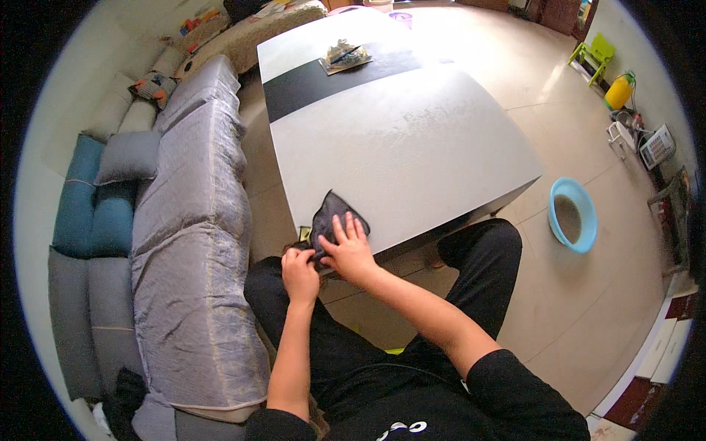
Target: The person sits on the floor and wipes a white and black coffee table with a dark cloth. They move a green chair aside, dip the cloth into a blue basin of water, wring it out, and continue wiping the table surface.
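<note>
A dark grey cloth [334, 211] lies over the near left corner of the white coffee table [397, 162]. My right hand [348, 250] presses flat on the cloth with its fingers spread. At the corner, just left of it, my left hand [300, 275] has its fingers curled on the cloth's edge. A small yellowish patch [304, 234] shows beside the cloth at the table's edge; what it is I cannot make out. Part of the table's white top has a wet sheen.
Along the left runs a sofa [193, 242] under a grey cover, with cushions. A blue basin [573, 214] of murky water stands on the floor at right. Farther back are a green chair [593, 55] and a yellow sprayer bottle [620, 91]. An ornament [346, 55] sits on the table's dark band.
</note>
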The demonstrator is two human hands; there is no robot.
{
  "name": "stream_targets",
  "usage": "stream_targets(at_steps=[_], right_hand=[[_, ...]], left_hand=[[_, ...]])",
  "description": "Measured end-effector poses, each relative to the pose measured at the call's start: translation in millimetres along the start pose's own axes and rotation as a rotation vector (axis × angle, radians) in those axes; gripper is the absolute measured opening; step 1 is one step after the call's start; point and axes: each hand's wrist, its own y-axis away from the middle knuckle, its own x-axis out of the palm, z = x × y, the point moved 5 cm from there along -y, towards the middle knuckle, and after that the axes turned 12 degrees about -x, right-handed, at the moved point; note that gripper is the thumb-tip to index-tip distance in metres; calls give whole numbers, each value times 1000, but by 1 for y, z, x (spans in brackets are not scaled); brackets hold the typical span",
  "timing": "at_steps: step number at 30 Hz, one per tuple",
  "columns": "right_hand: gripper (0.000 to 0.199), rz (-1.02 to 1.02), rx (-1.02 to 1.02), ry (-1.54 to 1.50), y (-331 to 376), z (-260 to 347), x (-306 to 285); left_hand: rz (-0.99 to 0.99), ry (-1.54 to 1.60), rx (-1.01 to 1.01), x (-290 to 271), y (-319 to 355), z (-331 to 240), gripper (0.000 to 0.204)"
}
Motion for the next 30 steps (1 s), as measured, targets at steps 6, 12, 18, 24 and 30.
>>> stream_targets(at_steps=[6, 12, 18, 24, 30], right_hand=[[40, -80, -183, 16, 45, -9, -26], [33, -61, 126, 67, 99, -105, -84], [43, -99, 334, 411, 112, -147, -82], [42, -100, 130, 200, 42, -86, -36], [35, 35, -236, -69, -12, -18, -5]], left_hand=[[116, 120, 77, 2, 26, -24, 21], [122, 265, 292, 68, 21, -100, 29], [98, 148, 411, 97, 22, -161, 40], [-26, 163, 238, 69, -33, -57, 25], [-27, 68, 177, 18, -20, 14, 16]])
